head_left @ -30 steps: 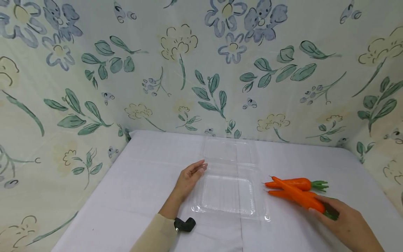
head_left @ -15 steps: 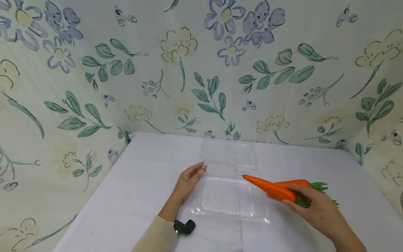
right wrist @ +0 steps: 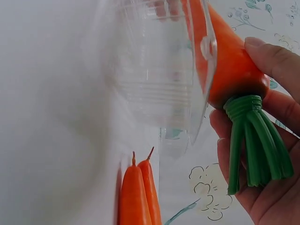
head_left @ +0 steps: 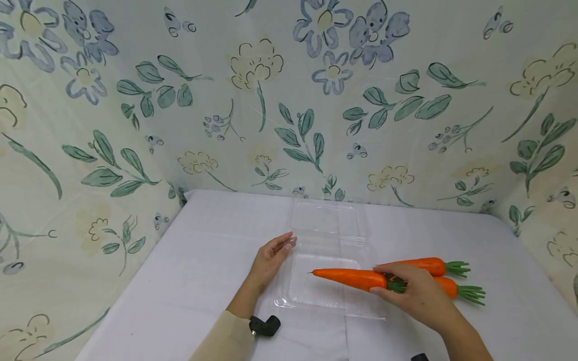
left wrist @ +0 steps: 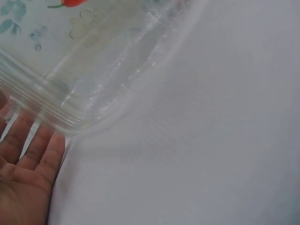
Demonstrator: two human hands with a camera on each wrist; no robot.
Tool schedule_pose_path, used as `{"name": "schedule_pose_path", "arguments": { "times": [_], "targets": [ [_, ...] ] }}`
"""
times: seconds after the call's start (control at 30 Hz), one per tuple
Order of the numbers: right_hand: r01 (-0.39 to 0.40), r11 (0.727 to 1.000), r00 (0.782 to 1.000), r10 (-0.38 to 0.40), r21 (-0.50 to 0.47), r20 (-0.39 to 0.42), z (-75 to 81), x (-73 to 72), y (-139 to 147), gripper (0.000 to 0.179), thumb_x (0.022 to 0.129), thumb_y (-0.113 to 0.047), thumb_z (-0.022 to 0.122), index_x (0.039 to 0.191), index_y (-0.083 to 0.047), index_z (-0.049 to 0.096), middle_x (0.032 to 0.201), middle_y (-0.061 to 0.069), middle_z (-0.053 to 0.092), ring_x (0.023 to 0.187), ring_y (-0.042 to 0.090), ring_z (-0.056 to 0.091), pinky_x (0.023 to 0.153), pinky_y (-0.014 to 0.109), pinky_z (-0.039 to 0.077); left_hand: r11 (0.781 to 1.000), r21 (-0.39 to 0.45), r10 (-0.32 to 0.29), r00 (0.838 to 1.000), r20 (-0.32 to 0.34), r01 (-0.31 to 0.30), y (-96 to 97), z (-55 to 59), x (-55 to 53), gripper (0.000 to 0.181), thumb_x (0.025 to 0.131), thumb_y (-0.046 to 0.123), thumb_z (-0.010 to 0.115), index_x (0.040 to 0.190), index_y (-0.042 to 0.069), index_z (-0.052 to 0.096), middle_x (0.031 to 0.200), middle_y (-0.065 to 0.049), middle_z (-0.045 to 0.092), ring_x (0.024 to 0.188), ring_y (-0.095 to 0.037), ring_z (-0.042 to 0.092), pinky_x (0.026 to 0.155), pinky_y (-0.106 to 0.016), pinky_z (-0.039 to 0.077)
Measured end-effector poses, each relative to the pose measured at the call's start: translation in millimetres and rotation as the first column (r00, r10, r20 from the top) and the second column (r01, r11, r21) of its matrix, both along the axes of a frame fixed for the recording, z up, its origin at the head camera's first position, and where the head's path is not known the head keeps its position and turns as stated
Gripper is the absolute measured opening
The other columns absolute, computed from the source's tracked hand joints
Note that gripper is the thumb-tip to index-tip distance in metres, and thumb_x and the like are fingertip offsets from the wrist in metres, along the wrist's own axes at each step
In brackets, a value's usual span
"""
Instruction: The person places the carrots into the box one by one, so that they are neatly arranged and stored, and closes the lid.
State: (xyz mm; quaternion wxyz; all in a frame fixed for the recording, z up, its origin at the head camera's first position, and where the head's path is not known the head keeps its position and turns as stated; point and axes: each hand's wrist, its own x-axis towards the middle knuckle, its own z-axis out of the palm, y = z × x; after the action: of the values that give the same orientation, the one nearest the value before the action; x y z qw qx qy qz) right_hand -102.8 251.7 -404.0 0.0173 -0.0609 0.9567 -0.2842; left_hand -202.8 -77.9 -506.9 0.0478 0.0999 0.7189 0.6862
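Note:
A clear plastic clamshell box [head_left: 316, 298] lies unfolded on the table, its lid [head_left: 316, 220] toward the wall. My left hand [head_left: 267, 260] touches the box's left side near the hinge, its fingers fairly straight; in the left wrist view their tips [left wrist: 56, 140] meet the see-through edge. Above the box's base, my right hand [head_left: 417, 296] grips an orange carrot [head_left: 347, 278] near its green stem end, its thin tip pointing left. The right wrist view shows the thumb on the carrot's [right wrist: 236, 65] thick end, with the green stalks [right wrist: 258, 145] over the palm.
Two more carrots lie right of the box, one farther back [head_left: 431, 265] and one nearer [head_left: 447, 287], partly hidden by my right hand. A white cloth [head_left: 207, 240] covers the table. Floral fabric [head_left: 253, 115] rises behind and along the sides.
My right hand has lifted the top carrot off the other two and carried it left over the box's base. The left hand has stayed at the box's side.

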Motion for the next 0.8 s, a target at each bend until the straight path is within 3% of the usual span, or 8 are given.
{"name": "schedule_pose_path", "arguments": {
  "times": [0.33, 0.57, 0.8],
  "targets": [
    [-0.049, 0.998, 0.996, 0.051, -0.039, 0.073, -7.1, -0.5, -19.9, 0.047, 0.075, -0.058, 0.084, 0.115, -0.035, 0.074, 0.119, -0.008, 0.074, 0.111, 0.017, 0.067, 0.098, 0.05, 0.058, 1.0, -0.012, -0.005, 1.0, 0.016, 0.005, 1.5, 0.8, 3.5, 0.047, 0.103, 0.03, 0.062, 0.147, 0.015, 0.055, 0.143, -0.006, 0.064, 0.135, -0.024, 0.06, 0.11, -0.028, 0.049],
    [-0.057, 0.998, 0.991, 0.057, -0.004, 0.123, -8.5, -2.9, -34.6, 0.047, 0.072, -0.061, 0.084, 0.111, -0.035, 0.076, 0.109, -0.014, 0.074, 0.094, 0.006, 0.063, 0.09, 0.04, 0.061, 1.0, -0.003, -0.011, 1.0, 0.017, 0.011, 0.3, -0.3, 1.7, 0.047, 0.103, 0.029, 0.062, 0.147, 0.013, 0.055, 0.143, -0.005, 0.064, 0.135, -0.023, 0.06, 0.109, -0.025, 0.05],
    [-0.106, 0.993, 0.983, 0.095, 0.058, 0.158, -8.5, -5.6, -42.2, 0.042, 0.074, -0.058, 0.084, 0.109, -0.034, 0.077, 0.104, -0.016, 0.074, 0.092, 0.005, 0.062, 0.089, 0.042, 0.06, 1.0, 0.017, -0.009, 1.0, 0.01, 0.009, 0.1, 1.3, 1.4, 0.047, 0.103, 0.028, 0.062, 0.147, 0.011, 0.055, 0.142, -0.007, 0.065, 0.134, -0.025, 0.061, 0.107, -0.022, 0.05]
  ]
}}
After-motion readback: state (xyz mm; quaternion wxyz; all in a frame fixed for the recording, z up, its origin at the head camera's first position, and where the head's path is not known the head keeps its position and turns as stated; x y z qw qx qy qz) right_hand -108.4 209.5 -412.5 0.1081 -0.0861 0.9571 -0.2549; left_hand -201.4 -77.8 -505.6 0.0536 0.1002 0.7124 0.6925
